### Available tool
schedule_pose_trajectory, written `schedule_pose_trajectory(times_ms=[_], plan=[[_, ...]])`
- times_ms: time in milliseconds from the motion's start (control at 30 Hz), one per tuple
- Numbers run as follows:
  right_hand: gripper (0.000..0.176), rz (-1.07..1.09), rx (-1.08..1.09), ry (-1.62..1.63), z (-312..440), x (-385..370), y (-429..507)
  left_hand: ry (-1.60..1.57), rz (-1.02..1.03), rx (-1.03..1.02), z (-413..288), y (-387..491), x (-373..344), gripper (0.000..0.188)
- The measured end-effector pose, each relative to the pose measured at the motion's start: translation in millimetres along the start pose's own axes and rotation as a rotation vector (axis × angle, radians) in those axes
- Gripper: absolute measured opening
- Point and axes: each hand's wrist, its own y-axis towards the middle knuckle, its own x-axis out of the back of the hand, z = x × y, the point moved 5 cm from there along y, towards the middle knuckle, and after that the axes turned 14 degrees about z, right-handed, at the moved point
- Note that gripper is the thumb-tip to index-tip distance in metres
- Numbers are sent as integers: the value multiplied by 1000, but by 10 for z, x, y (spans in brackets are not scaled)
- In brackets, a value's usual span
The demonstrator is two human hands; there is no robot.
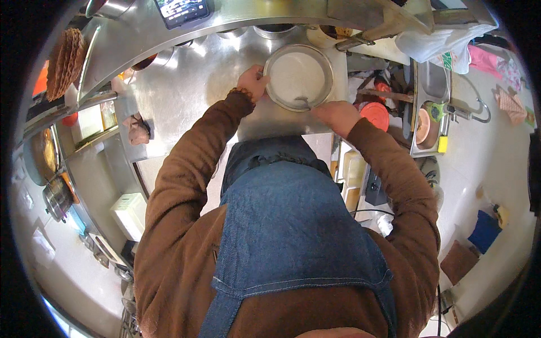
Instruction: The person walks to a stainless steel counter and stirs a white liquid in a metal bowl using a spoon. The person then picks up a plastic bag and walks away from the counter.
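A round metal bowl (331, 80) stands on the steel worktop (181, 97), with a whitish content (298, 74) filling much of it. My left hand (252, 83) grips the bowl's left rim, thumb bent over the edge. At the bowl's lower right, my right hand (335, 117) is closed around the handle of a metal utensil (302, 101), perhaps a spoon or fork. Its head dips into the whitish content near the rim. The handle itself is mostly hidden by my fingers.
A raised steel shelf (236, 14) runs across the top, bearing a phone (182, 10). Pots and containers stand beneath its edge. A crumpled brown cloth (138, 130) lies at the worktop's left. To the right are a red lid (375, 117) and a sink (434, 80) with a faucet.
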Motion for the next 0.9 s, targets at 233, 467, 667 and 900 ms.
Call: schedule_pose_trajectory(times_ms=[233,467,667,900], plan=[[28,-72,-151,92,-135,-226,325,-122,-64,25,-101,-135,-59,36],[24,-83,-290,-20,-315,59,877,-172,-84,76,-59,-140,-81,35],[18,-199,-648,100,-704,246,950,-178,-107,65,2,-140,-86,36],[22,-398,-827,181,-822,313,478,-54,-195,51,86,-109,-77,36]])
